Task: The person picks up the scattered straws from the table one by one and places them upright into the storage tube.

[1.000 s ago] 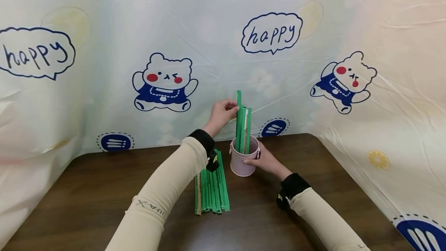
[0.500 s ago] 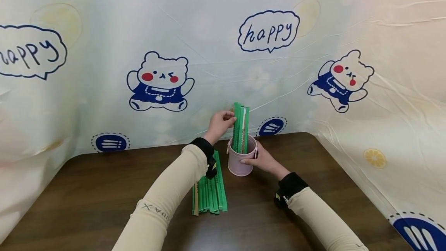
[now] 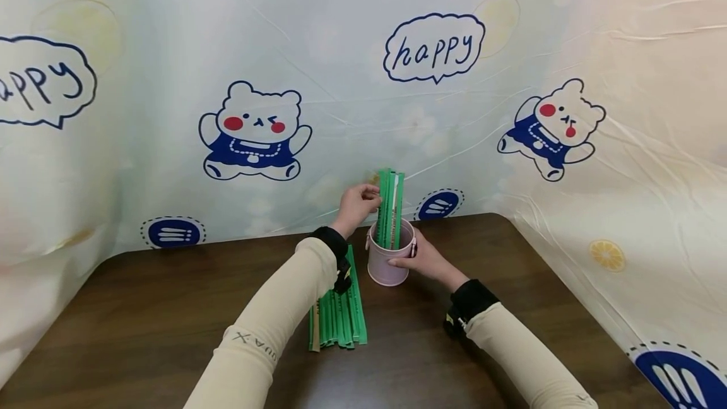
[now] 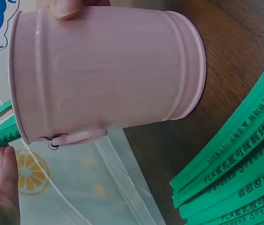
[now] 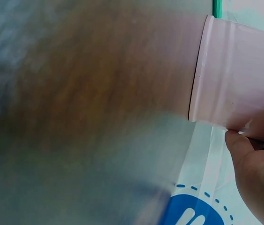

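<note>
A pink metal bucket (image 3: pixel 387 270) stands upright on the brown table, with several green paper-wrapped straws (image 3: pixel 392 207) upright in it and rising well above its rim. My left hand (image 3: pixel 356 207) pinches one wrapped straw (image 4: pixel 8 133) just above the rim, thumb on one side and fingers behind. My right hand (image 3: pixel 425 259) grips the bucket around its right side, thumb across the front; the right wrist view shows part of this hand (image 5: pixel 258 173) against the bucket wall. Left of the bucket lies a flat row of wrapped straws (image 3: pixel 339 324), partly hidden by my left forearm.
One brown-wrapped straw (image 3: pixel 315 327) lies at the left edge of the row. The table (image 3: pixel 431 352) ends at a back edge close behind the bucket, where a printed curtain (image 3: pixel 352 49) with bears hangs. Another curtain side closes off the right.
My left hand has come down with its straw, which stood taller than the others and is now about level with them in the bucket. The right hand keeps its grip.
</note>
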Available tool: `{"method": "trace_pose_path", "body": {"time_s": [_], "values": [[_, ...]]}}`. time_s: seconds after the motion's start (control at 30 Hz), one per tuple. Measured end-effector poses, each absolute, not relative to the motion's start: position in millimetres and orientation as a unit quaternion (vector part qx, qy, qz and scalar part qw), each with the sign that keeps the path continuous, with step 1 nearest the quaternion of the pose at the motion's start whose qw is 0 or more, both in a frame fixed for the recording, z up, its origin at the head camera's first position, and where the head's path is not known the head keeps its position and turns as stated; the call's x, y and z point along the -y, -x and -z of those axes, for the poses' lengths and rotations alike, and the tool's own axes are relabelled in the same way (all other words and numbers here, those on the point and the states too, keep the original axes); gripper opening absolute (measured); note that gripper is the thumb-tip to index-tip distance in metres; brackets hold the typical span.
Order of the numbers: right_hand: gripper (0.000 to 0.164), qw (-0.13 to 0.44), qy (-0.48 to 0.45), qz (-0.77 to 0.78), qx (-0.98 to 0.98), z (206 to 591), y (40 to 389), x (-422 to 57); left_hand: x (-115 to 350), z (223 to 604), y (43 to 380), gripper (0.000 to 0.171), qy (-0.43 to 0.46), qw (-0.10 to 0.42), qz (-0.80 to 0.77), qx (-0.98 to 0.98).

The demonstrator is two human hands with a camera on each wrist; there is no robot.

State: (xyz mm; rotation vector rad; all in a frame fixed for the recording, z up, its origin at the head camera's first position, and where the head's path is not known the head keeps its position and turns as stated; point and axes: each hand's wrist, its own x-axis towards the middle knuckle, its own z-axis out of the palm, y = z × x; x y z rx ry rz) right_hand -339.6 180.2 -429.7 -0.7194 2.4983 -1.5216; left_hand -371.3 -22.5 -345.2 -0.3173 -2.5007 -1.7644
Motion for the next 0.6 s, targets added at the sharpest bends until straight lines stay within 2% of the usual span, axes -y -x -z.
{"method": "trace_pose_path", "body": {"time_s": [0.6], "values": [[0.097,0.067,0.233,0.506,-0.828,429.7,339.3,-180.6,21.7,348.5,370.0,0.041,0.114,0.032,0.557,0.822]]}}
